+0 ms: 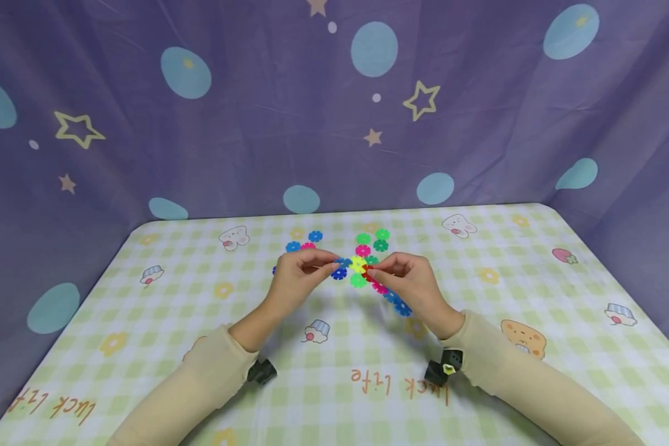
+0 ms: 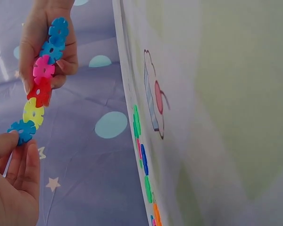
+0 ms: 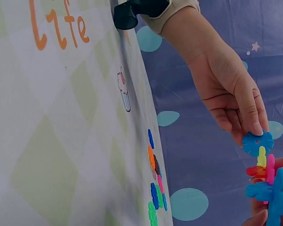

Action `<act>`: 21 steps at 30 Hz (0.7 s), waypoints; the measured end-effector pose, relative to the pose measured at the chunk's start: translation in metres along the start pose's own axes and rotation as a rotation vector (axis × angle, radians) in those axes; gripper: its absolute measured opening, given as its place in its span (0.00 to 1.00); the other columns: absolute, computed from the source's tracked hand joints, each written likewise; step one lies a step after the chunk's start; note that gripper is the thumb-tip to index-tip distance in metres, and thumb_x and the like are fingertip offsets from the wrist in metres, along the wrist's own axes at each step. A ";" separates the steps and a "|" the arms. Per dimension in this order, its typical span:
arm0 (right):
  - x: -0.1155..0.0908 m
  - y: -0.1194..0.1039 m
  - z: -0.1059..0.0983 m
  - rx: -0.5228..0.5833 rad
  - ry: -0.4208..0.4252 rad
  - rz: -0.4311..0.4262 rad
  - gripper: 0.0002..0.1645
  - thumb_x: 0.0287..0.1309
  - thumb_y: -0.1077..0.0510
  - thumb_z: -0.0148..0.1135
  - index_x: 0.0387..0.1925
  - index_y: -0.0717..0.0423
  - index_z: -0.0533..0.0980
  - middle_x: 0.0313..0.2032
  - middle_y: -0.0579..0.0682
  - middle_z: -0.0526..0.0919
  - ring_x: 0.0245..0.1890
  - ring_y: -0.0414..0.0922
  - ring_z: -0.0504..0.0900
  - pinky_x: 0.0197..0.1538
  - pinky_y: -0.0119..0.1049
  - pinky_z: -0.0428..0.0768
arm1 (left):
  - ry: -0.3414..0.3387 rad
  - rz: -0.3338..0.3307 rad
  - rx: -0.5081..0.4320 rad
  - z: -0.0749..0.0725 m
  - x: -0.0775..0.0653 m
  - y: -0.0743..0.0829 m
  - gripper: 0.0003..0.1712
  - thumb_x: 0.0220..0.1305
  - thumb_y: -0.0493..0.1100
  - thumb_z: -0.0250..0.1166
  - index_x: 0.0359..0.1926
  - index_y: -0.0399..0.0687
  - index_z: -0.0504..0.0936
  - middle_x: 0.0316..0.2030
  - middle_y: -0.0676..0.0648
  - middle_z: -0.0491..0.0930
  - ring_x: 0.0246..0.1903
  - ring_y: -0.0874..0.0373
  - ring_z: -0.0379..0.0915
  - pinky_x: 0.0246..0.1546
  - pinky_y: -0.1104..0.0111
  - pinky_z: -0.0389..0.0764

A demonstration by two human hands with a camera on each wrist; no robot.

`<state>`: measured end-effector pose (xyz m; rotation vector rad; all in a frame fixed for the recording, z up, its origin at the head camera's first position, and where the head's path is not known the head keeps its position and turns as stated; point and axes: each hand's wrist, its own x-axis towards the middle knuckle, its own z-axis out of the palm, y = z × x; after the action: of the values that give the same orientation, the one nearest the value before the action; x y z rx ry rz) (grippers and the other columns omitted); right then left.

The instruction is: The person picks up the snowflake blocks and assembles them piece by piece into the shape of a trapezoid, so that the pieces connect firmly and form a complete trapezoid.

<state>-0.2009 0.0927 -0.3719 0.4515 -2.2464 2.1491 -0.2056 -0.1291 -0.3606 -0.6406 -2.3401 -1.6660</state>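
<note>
A chain of linked plastic snowflake discs is held up over the table between both hands. My left hand [image 1: 291,280] pinches the light blue disc [image 2: 22,132] at one end between thumb and fingers. That disc joins a yellow disc [image 2: 33,113], followed by a red disc [image 2: 39,92]. At the red disc, my right hand [image 1: 418,288] grips the chain with thumb and fingertips. Beyond it a pink disc [image 2: 44,69] and two blue discs [image 2: 52,50] trail below the right palm. Whether the blue and yellow discs are fully slotted together I cannot tell.
Loose discs lie flat on the table behind the hands, among them a green disc [image 1: 363,238], a blue disc [image 1: 315,236] and a pink disc [image 1: 363,250]. My left hand partly hides some. A checked cloth [image 1: 334,396] covers the table; a purple curtain [image 1: 290,136] hangs behind.
</note>
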 end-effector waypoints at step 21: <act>0.006 0.007 0.001 0.152 -0.012 0.178 0.20 0.61 0.61 0.60 0.50 0.72 0.75 0.35 0.45 0.86 0.36 0.37 0.83 0.43 0.30 0.80 | -0.012 -0.036 0.028 0.002 0.003 0.006 0.06 0.57 0.34 0.67 0.35 0.35 0.85 0.31 0.41 0.85 0.27 0.59 0.80 0.29 0.72 0.80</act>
<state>-0.2084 0.0906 -0.3773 0.2744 -2.2166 2.4206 -0.2054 -0.1250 -0.3553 -0.6087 -2.3927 -1.6452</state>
